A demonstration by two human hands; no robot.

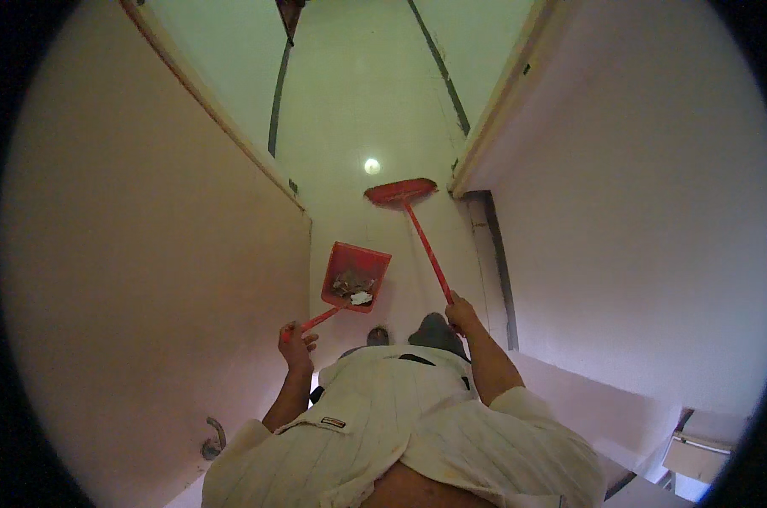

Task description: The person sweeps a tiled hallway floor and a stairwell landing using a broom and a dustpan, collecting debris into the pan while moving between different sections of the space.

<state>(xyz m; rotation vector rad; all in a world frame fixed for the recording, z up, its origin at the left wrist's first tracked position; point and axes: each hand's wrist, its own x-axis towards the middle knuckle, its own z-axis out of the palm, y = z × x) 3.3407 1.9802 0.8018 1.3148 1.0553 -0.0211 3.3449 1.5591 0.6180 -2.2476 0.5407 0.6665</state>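
My left hand (pixel 298 346) grips the end of the short handle of a red dustpan (pixel 333 263). In the pan lies grey-brown debris (pixel 352 280) with a crumpled white scrap (pixel 360 298) near the handle side. My right hand (pixel 462 314) is closed around the long red handle of a broom. The red broom head (pixel 401 191) is over the pale floor, ahead and to the right of the dustpan, apart from it. Whether the dustpan touches the floor I cannot tell.
Pale walls (pixel 167 222) stand close on both sides, with a doorway frame (pixel 491 108) ahead. Through it runs a tiled floor (pixel 364 82) with dark skirting strips. A dark pointed object (pixel 290 18) is at the far left. A metal hook or handle (pixel 214 438) is on the left wall.
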